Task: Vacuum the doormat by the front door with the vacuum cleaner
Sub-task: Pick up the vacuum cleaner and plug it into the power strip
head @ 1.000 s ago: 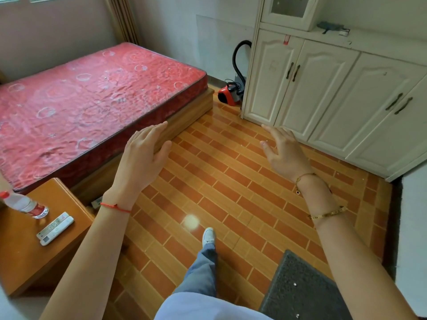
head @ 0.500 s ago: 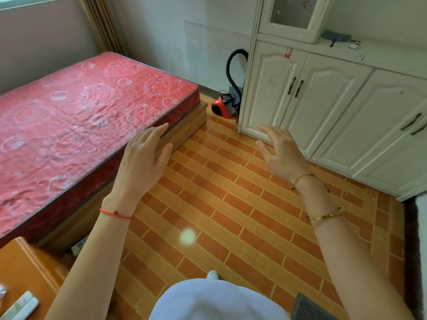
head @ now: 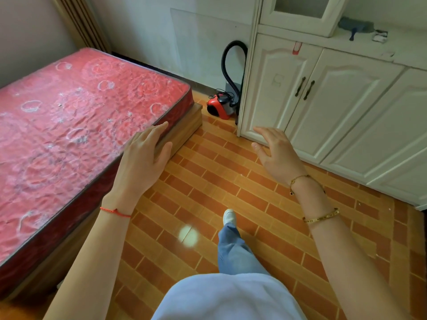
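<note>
Head view, left to right: a bed [head: 76, 125] with a red patterned mattress fills the left side, its wooden base ending at the near corner on the orange brick-patterned floor [head: 208, 181]. The left hand [head: 141, 162], a red string at its wrist, hangs in the air over the bed's corner with fingers straight and released, holding nothing. Beyond the bed's far corner, the vacuum cleaner [head: 220, 107] sits on the floor against the back wall, a red body with a black hose arching up beside the side of the white cabinet [head: 323, 100]. One leg in blue jeans with a white shoe [head: 229, 216] is stepped forward between the arms. The right hand [head: 280, 153], gold bracelets on its wrist, is likewise open and empty, spread in front of the cabinet's lower doors. Compared with half a second ago, the vacuum cleaner appears larger and lower in view, the bed takes up more of the left, and the forward foot now shows fully, whereas only its tip showed then. The doormat's corner, seen at the bottom edge earlier, is out of view; both hands keep the same open pose.
</note>
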A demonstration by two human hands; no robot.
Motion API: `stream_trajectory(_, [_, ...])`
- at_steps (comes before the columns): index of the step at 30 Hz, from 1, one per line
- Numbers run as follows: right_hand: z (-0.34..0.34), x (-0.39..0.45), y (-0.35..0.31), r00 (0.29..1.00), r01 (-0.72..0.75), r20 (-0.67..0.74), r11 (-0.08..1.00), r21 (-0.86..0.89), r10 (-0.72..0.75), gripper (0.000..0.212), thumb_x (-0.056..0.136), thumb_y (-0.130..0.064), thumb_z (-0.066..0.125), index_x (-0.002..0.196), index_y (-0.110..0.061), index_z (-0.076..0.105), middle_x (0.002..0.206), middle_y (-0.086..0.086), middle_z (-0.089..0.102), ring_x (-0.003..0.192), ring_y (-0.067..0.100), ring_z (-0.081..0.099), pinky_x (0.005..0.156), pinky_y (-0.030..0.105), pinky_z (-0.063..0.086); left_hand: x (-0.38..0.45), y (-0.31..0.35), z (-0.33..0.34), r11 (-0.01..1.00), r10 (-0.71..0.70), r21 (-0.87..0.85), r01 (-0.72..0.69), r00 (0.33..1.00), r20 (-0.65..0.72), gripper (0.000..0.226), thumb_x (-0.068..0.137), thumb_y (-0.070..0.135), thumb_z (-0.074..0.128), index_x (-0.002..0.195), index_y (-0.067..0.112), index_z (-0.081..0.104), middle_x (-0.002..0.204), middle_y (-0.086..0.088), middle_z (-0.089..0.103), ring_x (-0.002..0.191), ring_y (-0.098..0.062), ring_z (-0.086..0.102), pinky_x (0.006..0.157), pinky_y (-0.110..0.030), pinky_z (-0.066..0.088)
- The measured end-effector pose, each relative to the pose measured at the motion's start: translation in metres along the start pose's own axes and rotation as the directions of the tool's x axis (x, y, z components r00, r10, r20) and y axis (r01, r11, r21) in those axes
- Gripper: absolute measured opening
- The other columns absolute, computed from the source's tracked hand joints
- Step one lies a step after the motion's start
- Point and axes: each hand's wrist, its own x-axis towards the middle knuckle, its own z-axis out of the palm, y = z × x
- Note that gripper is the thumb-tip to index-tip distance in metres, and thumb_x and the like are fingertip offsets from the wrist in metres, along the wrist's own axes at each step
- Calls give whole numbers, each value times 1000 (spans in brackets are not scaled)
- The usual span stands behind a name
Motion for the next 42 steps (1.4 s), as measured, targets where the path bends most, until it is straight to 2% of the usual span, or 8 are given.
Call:
stream_trajectory(5, [1,118,32,999,31,23,999,20,-32,43,98,-29,45,140,-19,42,138,-3,48,132,12,35,113,33,28,113,-15,31,1000,-9,-14,9,1000,1,47,99,36,43,143,19,42,141,-3,50,131,-22,44,110,-45,36])
stream_trajectory(14, [-1,325,77,998,55,38,997,46,-57,44,98,-30,44,140,-19,41,139,-2,46,134,13,33,114,36,28,301,-46,71,998,-58,-12,57,998,-38,46,100,34,44,143,21,42,141,-1,50,132,-20,43,111,-43,35])
stream_trajectory(24, [44,510,133,998,17,57,999,43,-19,42,98,-28,44,140,-20,42,140,-3,45,134,12,33,113,30,26,475,-111,134,997,-77,-10,77,997,-10,46,100,34,45,144,21,41,141,-2,50,131,-22,44,111,-45,35])
stream_trajectory(30, [73,642,161,998,8,56,999,40,-10,42,98,-29,45,139,-20,43,138,-2,47,132,13,35,113,37,31,612,-150,172,1000,-20,-15,20,1000,15,45,99,29,48,143,20,43,140,-3,51,130,-22,45,109,-47,36])
stream_trajectory(34, [79,729,175,999,-12,37,999,32,11,42,99,-28,45,140,-19,42,139,-3,46,133,12,35,112,30,28,708,-169,188,999,19,-30,-19,1000,6,44,99,27,49,142,18,44,139,-2,52,131,-21,44,110,-45,35])
stream_trajectory(37, [83,784,186,999,-46,26,998,48,45,41,99,-27,46,139,-18,43,137,-3,48,132,11,35,112,31,31,769,-181,199,999,36,-34,-36,999,6,43,98,25,50,140,16,46,136,-4,54,128,-22,46,110,-46,34])
stream_trajectory(42, [90,848,209,995,-100,2,993,64,100,41,99,-27,46,138,-17,44,137,-3,48,131,10,35,110,25,29,848,-197,229,995,89,-40,-87,993,75,45,96,29,47,138,15,48,133,-4,56,125,-24,49,106,-50,38])
